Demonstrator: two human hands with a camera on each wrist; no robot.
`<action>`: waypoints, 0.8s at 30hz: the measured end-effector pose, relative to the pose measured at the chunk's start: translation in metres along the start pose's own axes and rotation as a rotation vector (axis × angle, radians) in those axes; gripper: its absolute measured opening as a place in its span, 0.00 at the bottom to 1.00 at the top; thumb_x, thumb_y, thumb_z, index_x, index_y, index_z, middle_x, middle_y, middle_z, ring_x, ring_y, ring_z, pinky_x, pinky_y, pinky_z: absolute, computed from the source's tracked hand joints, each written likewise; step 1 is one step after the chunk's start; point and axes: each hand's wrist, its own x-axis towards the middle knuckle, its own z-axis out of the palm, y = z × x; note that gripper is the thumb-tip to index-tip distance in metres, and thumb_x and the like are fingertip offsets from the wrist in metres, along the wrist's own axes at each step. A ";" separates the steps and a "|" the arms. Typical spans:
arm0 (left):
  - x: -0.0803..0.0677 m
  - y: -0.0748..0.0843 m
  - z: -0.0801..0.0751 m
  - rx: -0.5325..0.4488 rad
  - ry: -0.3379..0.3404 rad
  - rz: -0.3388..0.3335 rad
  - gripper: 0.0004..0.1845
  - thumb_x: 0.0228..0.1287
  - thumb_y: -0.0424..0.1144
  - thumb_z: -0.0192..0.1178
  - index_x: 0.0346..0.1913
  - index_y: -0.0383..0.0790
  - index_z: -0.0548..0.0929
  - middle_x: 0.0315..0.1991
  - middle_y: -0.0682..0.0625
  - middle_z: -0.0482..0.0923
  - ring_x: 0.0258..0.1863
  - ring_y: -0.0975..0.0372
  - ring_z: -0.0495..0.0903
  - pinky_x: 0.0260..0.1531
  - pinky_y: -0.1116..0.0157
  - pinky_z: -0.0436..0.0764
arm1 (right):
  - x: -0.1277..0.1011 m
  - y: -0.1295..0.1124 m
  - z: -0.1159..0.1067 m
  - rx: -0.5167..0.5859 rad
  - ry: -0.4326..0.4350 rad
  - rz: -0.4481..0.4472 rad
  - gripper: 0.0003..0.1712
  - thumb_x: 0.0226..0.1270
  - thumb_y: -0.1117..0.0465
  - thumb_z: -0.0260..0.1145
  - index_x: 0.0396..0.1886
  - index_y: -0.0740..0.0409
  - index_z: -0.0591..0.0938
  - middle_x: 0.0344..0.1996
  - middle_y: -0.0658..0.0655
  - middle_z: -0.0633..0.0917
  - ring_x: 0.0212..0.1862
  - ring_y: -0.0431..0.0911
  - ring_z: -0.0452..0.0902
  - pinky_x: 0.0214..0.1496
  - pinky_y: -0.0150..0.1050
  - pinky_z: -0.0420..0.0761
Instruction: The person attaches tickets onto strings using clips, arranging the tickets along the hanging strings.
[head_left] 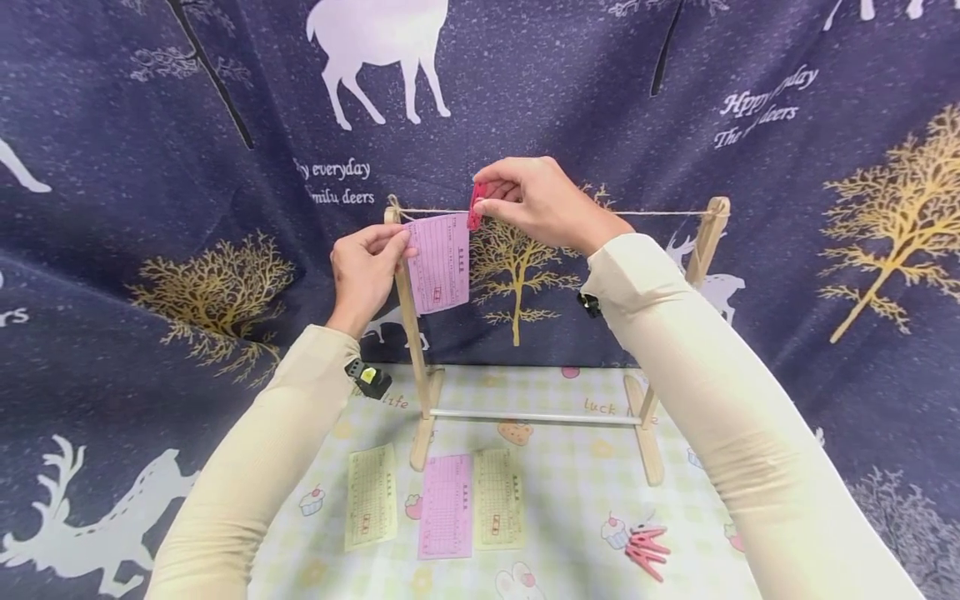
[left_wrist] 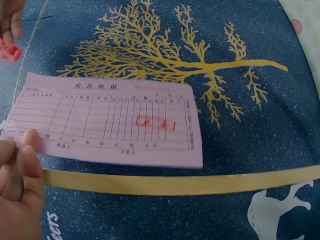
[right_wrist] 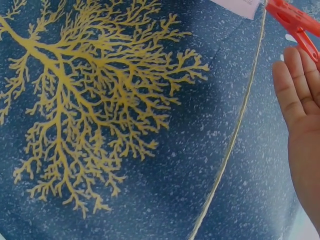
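Evidently my left hand (head_left: 367,265) has hold of the slip (head_left: 444,268), thumb and fingers together on its upper left corner. That slip is pink, ruled and stamped in red, and hangs in front of the dark cloth (head_left: 570,325), its top edge along the string (head_left: 667,213) near the left post (head_left: 412,333) of the rack.

My right hand (head_left: 534,197) is beside its other top corner, thumb and fingertips clamped on a red clip (head_left: 476,208). The clip's tip is at the string, just by the paper; whether it bites the slip I cannot tell.

Below, on the checked tablecloth (head_left: 570,492), three more sheets lie in a row before the rack: a yellow sheet (head_left: 371,500) at the left, a pink sheet (head_left: 446,508) in the middle, and a second yellow sheet (head_left: 498,500) close against the pink one's right side. Well apart from them, to the right, some red pegs (head_left: 647,548) lie bunched together. A white bar (head_left: 532,417) joins the rack's two feet.
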 end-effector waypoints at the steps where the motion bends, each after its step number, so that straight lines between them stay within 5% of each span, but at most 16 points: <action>1: 0.000 0.001 0.001 0.009 0.002 0.005 0.10 0.68 0.33 0.65 0.46 0.30 0.88 0.34 0.40 0.88 0.24 0.71 0.84 0.24 0.76 0.78 | 0.002 0.000 0.001 -0.007 0.007 -0.005 0.21 0.70 0.63 0.68 0.58 0.68 0.80 0.45 0.60 0.85 0.46 0.47 0.81 0.52 0.37 0.79; 12: -0.002 0.006 0.008 0.141 0.076 0.115 0.10 0.70 0.35 0.63 0.47 0.33 0.88 0.33 0.43 0.88 0.30 0.61 0.88 0.25 0.77 0.75 | 0.022 -0.005 0.009 -0.033 0.079 -0.068 0.18 0.72 0.64 0.65 0.57 0.69 0.80 0.45 0.60 0.84 0.45 0.47 0.80 0.51 0.36 0.78; 24: -0.003 0.008 0.015 0.160 0.154 0.120 0.09 0.70 0.36 0.63 0.46 0.34 0.89 0.33 0.44 0.88 0.31 0.58 0.89 0.26 0.77 0.74 | 0.037 -0.004 0.020 0.001 0.108 -0.118 0.13 0.71 0.67 0.64 0.51 0.69 0.81 0.42 0.60 0.85 0.43 0.46 0.80 0.50 0.34 0.77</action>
